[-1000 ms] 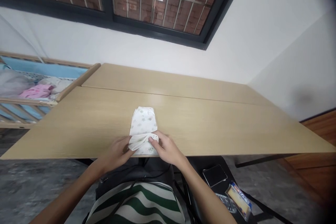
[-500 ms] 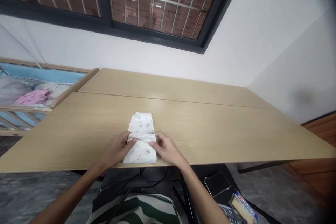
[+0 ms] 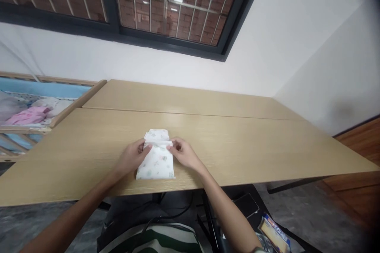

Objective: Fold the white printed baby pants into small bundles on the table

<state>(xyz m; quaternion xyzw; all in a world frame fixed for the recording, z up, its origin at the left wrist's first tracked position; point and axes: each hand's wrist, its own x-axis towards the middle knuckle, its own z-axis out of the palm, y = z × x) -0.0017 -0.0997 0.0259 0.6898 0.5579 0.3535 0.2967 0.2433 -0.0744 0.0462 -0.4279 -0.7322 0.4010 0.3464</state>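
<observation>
A white cloth (image 3: 156,164) with a small coloured print lies folded into a narrow strip on the wooden table, near its front edge. Its front part is turned up and back over the rest, and a short far section still shows beyond the fold's edge. At the left end of that edge, my left hand (image 3: 133,156) pinches the fabric between thumb and fingers. My right hand (image 3: 184,152) grips the opposite end the same way. Both thumbs rest on top, while some fingertips are hidden behind the cloth. I cannot tell what kind of item the cloth is.
The wooden table (image 3: 237,142) reaches to the wall under a barred window (image 3: 175,8). A crib (image 3: 80,101) with pink and white fabric stands at the left. Below the table's front edge, a phone (image 3: 246,205) and a blue-and-yellow package (image 3: 274,233) lie on a dark surface.
Both hands have moved away from me, carrying the cloth's turned edge farther over the far section. Less of that far section shows now. The camera view has shifted slightly.
</observation>
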